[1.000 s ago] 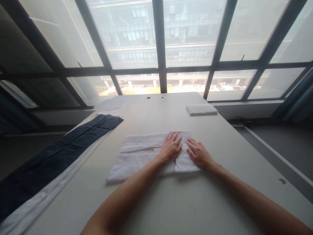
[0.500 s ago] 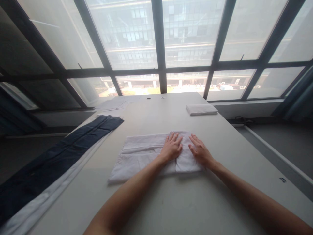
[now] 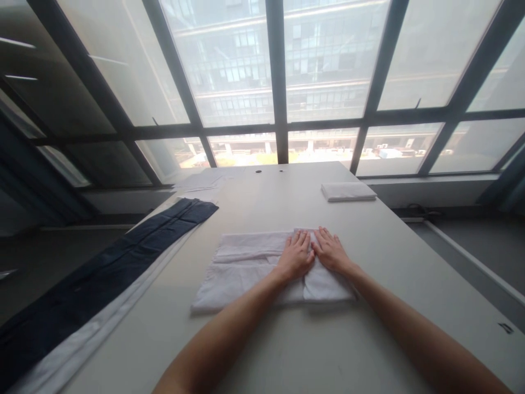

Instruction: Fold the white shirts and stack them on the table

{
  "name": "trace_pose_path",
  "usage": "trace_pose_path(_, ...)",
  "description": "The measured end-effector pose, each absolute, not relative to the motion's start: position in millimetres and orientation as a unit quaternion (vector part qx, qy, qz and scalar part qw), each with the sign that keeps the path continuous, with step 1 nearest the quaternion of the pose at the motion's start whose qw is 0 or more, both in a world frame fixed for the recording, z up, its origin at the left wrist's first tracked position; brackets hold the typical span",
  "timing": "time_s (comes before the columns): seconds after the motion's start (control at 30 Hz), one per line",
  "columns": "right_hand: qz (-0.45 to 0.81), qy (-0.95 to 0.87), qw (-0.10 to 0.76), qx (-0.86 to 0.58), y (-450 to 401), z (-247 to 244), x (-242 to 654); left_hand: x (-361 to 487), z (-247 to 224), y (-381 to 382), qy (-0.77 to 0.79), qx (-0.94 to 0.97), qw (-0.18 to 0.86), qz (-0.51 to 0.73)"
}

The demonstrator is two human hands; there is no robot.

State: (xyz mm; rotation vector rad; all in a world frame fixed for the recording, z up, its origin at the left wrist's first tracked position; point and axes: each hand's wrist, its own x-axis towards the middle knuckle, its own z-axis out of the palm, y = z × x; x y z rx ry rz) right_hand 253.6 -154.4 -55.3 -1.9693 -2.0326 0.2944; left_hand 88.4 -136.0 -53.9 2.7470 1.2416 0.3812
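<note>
A white cloth garment (image 3: 241, 279) lies flat before me, its right end folded over into a double layer. My left hand (image 3: 296, 256) rests palm down by the edge of that fold, fingers stretched out. Close beside it, my right hand (image 3: 330, 251) lies flat on the folded part, also with extended fingers. The thumb side of the right hand meets or nearly meets the left. Parts of the fold are hidden under both hands.
The white table (image 3: 270, 210) runs toward tall windows. On its left lie dark navy trousers (image 3: 135, 246) over white cloth (image 3: 102, 323). A folded white cloth (image 3: 348, 191) sits at the far right, and papers (image 3: 197, 180) at the far left.
My right hand has slid left across the folded cloth, closer to my left hand. The whole view has shifted slightly; the garment keeps its shape.
</note>
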Motion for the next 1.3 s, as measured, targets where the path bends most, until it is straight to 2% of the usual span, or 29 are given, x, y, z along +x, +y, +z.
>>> trace_pose_path(0.37, 0.102, -0.704, 0.163, -0.683, -155.1, -54.9, 254.0, 67.5, -41.9, -116.6, 0.466, 0.879, 0.05, 0.089)
trace_pose_path(0.63, 0.061, -0.658, 0.278, -0.697, -156.4, -47.2, 255.2, 69.8, -48.5, -116.8, 0.462, 0.881, 0.029, 0.092)
trace_pose_path(0.7, 0.052, -0.681, 0.268, -0.679, -158.7, -45.1, 251.8, 69.5, -49.3, -116.3, 0.462, 0.882, 0.023, 0.092)
trace_pose_path(0.93, 0.096, -0.729, 0.142, -0.662, -161.1, -52.2, 244.7, 68.8, -48.7, -117.5, 0.457, 0.884, 0.022, 0.095)
trace_pose_path(1.3, 0.086, -0.73, 0.127, -0.666, -160.5, -53.0, 245.9, 56.4, -44.8, -106.0, 0.508, 0.855, 0.027, 0.1)
